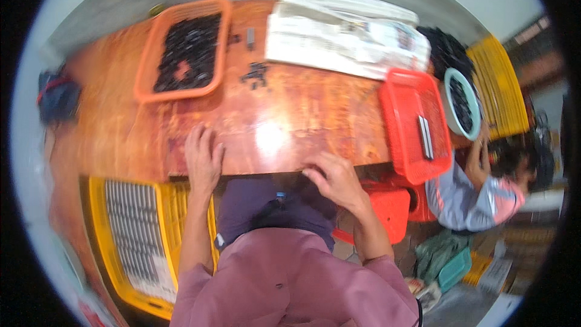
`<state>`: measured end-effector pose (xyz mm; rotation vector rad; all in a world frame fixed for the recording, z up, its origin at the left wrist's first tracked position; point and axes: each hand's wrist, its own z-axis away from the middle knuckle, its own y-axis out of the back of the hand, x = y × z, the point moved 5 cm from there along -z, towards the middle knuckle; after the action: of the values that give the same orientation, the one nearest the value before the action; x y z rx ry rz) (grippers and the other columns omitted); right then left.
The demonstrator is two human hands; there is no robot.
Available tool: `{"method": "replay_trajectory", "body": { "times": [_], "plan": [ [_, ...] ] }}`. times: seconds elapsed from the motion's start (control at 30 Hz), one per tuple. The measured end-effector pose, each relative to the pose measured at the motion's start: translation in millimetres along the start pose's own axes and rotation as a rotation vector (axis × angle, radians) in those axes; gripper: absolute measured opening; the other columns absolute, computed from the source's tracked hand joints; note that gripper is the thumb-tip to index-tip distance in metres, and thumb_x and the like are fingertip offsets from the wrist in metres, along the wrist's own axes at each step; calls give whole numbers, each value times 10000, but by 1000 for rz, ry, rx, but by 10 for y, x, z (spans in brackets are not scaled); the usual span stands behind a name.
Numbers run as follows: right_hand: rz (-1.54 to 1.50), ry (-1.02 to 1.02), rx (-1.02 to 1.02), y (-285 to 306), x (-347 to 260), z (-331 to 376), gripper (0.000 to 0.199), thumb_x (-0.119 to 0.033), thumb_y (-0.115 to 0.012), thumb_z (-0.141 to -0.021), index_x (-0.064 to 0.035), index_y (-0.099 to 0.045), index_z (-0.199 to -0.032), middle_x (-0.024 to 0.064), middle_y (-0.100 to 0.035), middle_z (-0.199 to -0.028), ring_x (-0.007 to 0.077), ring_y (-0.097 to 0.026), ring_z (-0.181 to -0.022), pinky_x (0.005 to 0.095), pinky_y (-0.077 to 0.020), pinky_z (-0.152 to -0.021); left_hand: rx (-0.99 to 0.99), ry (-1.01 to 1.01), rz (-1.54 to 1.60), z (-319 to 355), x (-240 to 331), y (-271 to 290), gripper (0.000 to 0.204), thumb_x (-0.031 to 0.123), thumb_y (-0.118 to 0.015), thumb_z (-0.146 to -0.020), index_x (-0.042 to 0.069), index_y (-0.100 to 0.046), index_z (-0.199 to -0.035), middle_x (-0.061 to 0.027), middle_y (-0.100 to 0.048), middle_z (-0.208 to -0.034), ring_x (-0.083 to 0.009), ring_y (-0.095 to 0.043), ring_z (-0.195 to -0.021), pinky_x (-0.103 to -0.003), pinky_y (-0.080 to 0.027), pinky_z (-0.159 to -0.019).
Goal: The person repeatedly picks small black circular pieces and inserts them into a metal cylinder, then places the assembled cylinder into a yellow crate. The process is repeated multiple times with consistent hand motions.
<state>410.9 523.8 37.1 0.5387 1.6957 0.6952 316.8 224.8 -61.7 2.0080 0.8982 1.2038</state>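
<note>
My left hand [204,158] lies on the front part of the wooden table [315,115], fingers stretched forward and nothing in it. At the table's front edge rests my right hand [334,177], its fingers loosely bent and the thumb apart, with no object visible in it. Beyond my left hand stands an orange basket [145,79] holding many small black parts [189,51] and a reddish piece. A small heap of black pieces [256,75] lies right of this basket, near a grey block [250,37]. A red basket [404,157] with a silver-and-black strip [425,137] inside is right of my right hand.
Folded whitish sacks [339,39] lie at the back. A pale blue bowl [448,106] of black parts stands at the right, beside a person [478,194]. Yellow crates are at the right [502,85] and lower left [109,260]. A red stool [387,212] is below the table.
</note>
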Motion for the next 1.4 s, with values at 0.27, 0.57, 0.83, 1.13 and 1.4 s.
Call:
{"method": "replay_trajectory", "body": {
  "times": [0.27,0.57,0.83,1.13,1.4],
  "plan": [
    [674,-553,659,1936,1201,643,190,-185,-643,-933,-56,-718,-1051,201,-726,-999,401,-697,-945,499,-540,-802,1,18,-68,14,60,-16,358,191,-580,-1010,1,-574,-1314,-208,-518,-1435,-394,-479,-1341,-467,-377,-1131],
    [709,-1080,224,2143,2255,979,325,-246,-681,-849,-30,-702,-1091,254,-707,-1114,422,-673,-1096,547,-527,-911,49,-5,-40,41,33,6,305,158,-629,-977,23,-617,-1250,-211,-543,-1375,-398,-507,-1297,-482,-407,-1097],
    [738,-1144,263,2191,2402,1039,391,-316,-796,-798,-53,-679,-1062,211,-727,-1100,386,-677,-1110,511,-522,-915,41,-12,-40,46,39,4,287,158,-650,-964,30,-638,-1221,-202,-547,-1365,-392,-506,-1296,-481,-411,-1089],
    [662,-1142,123,1994,2424,956,470,-323,-749,-797,-4,-694,-1138,282,-706,-1116,436,-683,-1078,523,-537,-923,50,-5,-7,36,55,22,265,141,-655,-953,19,-650,-1188,-207,-553,-1359,-391,-513,-1287,-477,-412,-1086],
    [543,-814,487,2252,1774,750,408,-309,-713,-870,36,-717,-1086,193,-732,-835,252,-719,-760,406,-536,-696,54,-32,214,38,173,120,217,89,-665,-920,-3,-662,-1117,-204,-606,-1245,-386,-562,-1204,-451,-435,-1055]
  ]
}}
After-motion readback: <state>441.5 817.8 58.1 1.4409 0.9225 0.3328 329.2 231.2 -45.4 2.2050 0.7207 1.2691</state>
